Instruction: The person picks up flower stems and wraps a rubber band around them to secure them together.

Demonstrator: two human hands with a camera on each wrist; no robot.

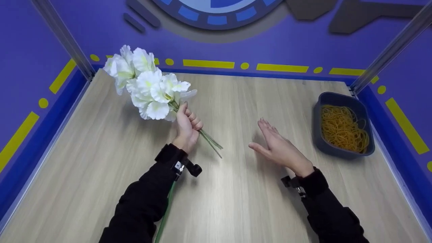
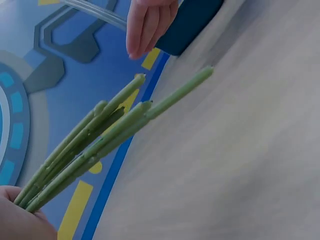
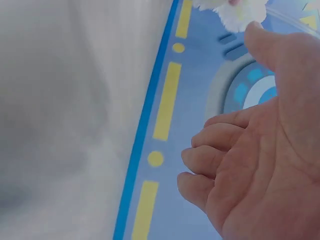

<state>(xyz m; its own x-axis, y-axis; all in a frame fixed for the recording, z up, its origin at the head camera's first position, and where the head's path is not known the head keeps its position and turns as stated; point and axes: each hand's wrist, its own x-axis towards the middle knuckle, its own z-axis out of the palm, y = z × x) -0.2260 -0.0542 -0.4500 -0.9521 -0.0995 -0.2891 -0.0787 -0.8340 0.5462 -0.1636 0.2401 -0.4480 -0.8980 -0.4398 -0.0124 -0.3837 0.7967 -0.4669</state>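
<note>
My left hand (image 1: 189,126) grips a bunch of white artificial flowers (image 1: 148,84) by the stems, above the table's left half. The frilly blossoms fan out to the upper left, and the green stems (image 1: 212,141) stick out below the fist toward the lower right. In the left wrist view several cut stem ends (image 2: 115,132) spread past the hand. My right hand (image 1: 281,146) hovers to the right of the stems with its fingers extended, thumb apart and palm turned inward. The right wrist view shows its bare palm (image 3: 265,155), holding nothing.
A dark grey plastic box (image 1: 344,153) with a heap of yellow rubber bands (image 1: 344,130) stands at the table's right side. Behind the wooden table (image 1: 229,195) rises a blue printed wall (image 1: 236,50). A green stem-like strip (image 1: 165,216) shows beside the left sleeve.
</note>
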